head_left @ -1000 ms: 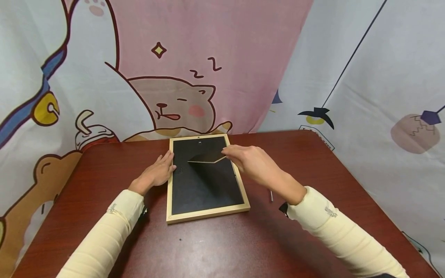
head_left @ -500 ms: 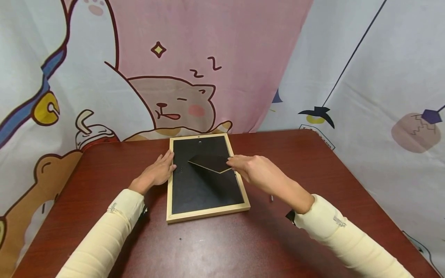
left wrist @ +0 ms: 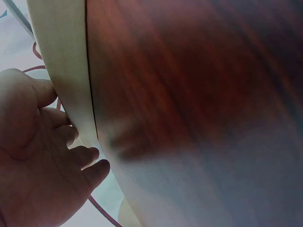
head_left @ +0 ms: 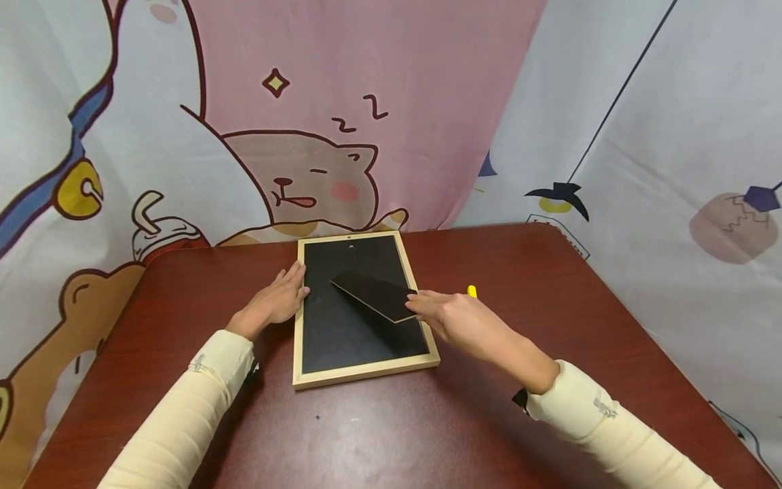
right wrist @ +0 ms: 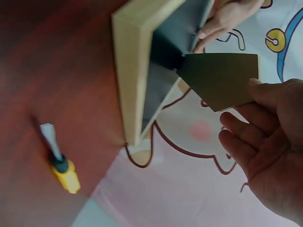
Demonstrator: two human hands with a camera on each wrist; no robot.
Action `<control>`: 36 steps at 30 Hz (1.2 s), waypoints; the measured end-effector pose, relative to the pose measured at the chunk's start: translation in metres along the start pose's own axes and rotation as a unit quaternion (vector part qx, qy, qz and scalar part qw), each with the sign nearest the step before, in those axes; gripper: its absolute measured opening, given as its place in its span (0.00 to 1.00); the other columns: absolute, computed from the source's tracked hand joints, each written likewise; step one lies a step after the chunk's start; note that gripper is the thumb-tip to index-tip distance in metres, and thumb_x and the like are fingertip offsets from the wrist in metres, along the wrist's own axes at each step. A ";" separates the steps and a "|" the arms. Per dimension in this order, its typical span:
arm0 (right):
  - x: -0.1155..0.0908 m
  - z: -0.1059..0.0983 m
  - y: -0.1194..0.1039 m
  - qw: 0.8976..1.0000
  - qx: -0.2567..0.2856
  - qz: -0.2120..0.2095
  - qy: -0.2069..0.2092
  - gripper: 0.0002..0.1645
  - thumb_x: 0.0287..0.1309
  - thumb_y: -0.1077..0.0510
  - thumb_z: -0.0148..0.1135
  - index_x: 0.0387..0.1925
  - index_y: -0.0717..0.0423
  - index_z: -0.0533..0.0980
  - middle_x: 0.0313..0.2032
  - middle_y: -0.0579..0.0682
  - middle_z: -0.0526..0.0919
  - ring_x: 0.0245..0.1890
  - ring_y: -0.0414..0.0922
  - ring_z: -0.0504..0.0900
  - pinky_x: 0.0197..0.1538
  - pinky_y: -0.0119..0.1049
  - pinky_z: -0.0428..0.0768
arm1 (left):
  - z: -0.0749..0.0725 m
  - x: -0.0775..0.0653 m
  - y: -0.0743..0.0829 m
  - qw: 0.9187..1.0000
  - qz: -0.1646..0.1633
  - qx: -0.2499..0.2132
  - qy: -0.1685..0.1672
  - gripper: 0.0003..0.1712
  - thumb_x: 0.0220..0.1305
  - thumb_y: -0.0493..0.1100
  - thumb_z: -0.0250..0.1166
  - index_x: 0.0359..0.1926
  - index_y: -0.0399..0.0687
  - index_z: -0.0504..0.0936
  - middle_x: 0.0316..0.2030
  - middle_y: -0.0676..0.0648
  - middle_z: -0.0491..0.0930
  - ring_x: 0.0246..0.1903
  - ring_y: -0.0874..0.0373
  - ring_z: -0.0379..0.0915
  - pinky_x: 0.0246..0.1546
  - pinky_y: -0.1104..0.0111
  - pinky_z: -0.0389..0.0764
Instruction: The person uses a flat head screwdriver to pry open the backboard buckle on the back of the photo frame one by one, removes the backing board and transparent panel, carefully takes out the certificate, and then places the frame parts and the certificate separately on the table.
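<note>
A picture frame with a pale wooden rim (head_left: pixel 366 369) and black backing lies face down on the table. My left hand (head_left: pixel 277 300) rests against its left edge, fingers stretched out and touching the wood; the left wrist view also shows the fingers (left wrist: pixel 75 156) beside the rim. From the middle of the backing rises the frame's easel leg (head_left: pixel 379 295), a flat black flap standing at an angle. My right hand (head_left: pixel 467 322) pinches the flap's free end between thumb and fingers, as the right wrist view shows on the leg's brownish face (right wrist: pixel 225 78).
A screwdriver with a yellow and black handle (right wrist: pixel 66 175) lies on the table right of the frame, mostly behind my right hand in the head view. The reddish-brown table (head_left: pixel 379 441) meets a cartoon-printed curtain (head_left: pixel 427 136) at the back and right.
My right hand has moved toward me and slightly right, swinging the easel leg's free end lower toward the backing. The screwdriver's yellow handle has come into view. My left hand has stayed put.
</note>
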State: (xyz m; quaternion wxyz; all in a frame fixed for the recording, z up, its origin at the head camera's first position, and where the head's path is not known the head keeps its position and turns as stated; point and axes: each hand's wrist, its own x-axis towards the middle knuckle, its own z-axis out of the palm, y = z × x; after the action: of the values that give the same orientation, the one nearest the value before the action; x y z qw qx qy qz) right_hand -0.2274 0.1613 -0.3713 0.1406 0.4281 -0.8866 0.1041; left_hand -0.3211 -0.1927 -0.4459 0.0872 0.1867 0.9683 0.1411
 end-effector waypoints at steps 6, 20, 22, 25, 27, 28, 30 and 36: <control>-0.012 0.015 0.003 1.000 0.014 -0.001 -0.001 0.19 0.59 0.65 0.64 0.53 0.59 0.81 0.55 0.54 0.82 0.57 0.51 0.80 0.51 0.42 0.81 | -0.001 0.001 -0.002 1.000 0.005 0.001 0.005 0.35 0.77 0.44 0.42 0.73 0.27 0.44 0.75 0.30 0.39 0.74 0.37 0.36 0.72 0.47 0.43; -0.036 0.056 0.008 0.998 -0.033 -0.039 -0.025 0.28 0.60 0.65 0.62 0.63 0.61 0.73 0.62 0.56 0.76 0.62 0.55 0.75 0.61 0.46 0.74 | -0.001 0.001 0.000 0.999 -0.028 -0.017 -0.003 0.36 0.77 0.48 0.42 0.75 0.34 0.43 0.76 0.35 0.37 0.72 0.29 0.37 0.67 0.38 0.49; -0.039 0.060 0.009 0.998 -0.034 -0.041 -0.028 0.28 0.61 0.65 0.61 0.63 0.61 0.72 0.62 0.56 0.75 0.62 0.56 0.74 0.63 0.48 0.72 | -0.002 0.001 0.001 0.999 -0.030 -0.017 -0.004 0.36 0.77 0.49 0.41 0.76 0.35 0.43 0.76 0.35 0.37 0.72 0.29 0.37 0.66 0.37 0.50; -0.043 0.065 0.010 0.998 -0.029 -0.037 -0.037 0.28 0.63 0.63 0.59 0.65 0.60 0.71 0.63 0.55 0.74 0.63 0.56 0.73 0.64 0.48 0.71 | -0.002 0.001 0.001 0.999 -0.032 -0.019 -0.006 0.36 0.77 0.49 0.41 0.76 0.35 0.42 0.76 0.36 0.36 0.72 0.29 0.37 0.66 0.36 0.50; -0.044 0.068 0.010 0.998 -0.027 -0.035 -0.043 0.28 0.64 0.62 0.58 0.65 0.59 0.70 0.64 0.55 0.74 0.64 0.55 0.73 0.64 0.47 0.70 | -0.003 0.000 0.000 0.999 -0.032 -0.019 -0.007 0.36 0.77 0.49 0.41 0.76 0.35 0.42 0.76 0.36 0.36 0.72 0.29 0.37 0.65 0.35 0.50; -0.045 0.069 0.010 0.998 -0.027 -0.034 -0.046 0.28 0.65 0.62 0.57 0.66 0.59 0.70 0.64 0.54 0.73 0.64 0.55 0.72 0.64 0.47 0.70 | -0.003 0.000 0.000 0.999 -0.032 -0.018 -0.007 0.36 0.77 0.49 0.41 0.76 0.35 0.42 0.76 0.36 0.36 0.72 0.29 0.37 0.65 0.35 0.50; -0.046 0.070 0.010 0.998 -0.029 -0.037 -0.051 0.28 0.65 0.62 0.56 0.66 0.59 0.70 0.65 0.54 0.73 0.65 0.55 0.72 0.64 0.46 0.70 | -0.003 0.001 0.000 0.999 -0.030 -0.016 -0.006 0.36 0.78 0.49 0.41 0.76 0.35 0.43 0.76 0.36 0.36 0.72 0.29 0.38 0.65 0.35 0.50; -0.049 0.073 0.010 0.997 -0.023 -0.043 -0.062 0.28 0.67 0.59 0.55 0.67 0.60 0.67 0.66 0.55 0.71 0.66 0.56 0.70 0.66 0.46 0.68 | -0.002 0.001 0.000 0.999 -0.034 -0.018 -0.008 0.36 0.77 0.49 0.41 0.76 0.35 0.42 0.76 0.36 0.36 0.72 0.29 0.37 0.65 0.35 0.50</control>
State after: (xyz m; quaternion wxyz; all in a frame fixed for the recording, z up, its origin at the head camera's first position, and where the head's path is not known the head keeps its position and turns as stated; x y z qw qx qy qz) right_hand -0.2179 0.1810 -0.4565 0.0999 0.4678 -0.8767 0.0507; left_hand -0.3223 -0.1929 -0.4444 0.1027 0.1528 0.9708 0.1539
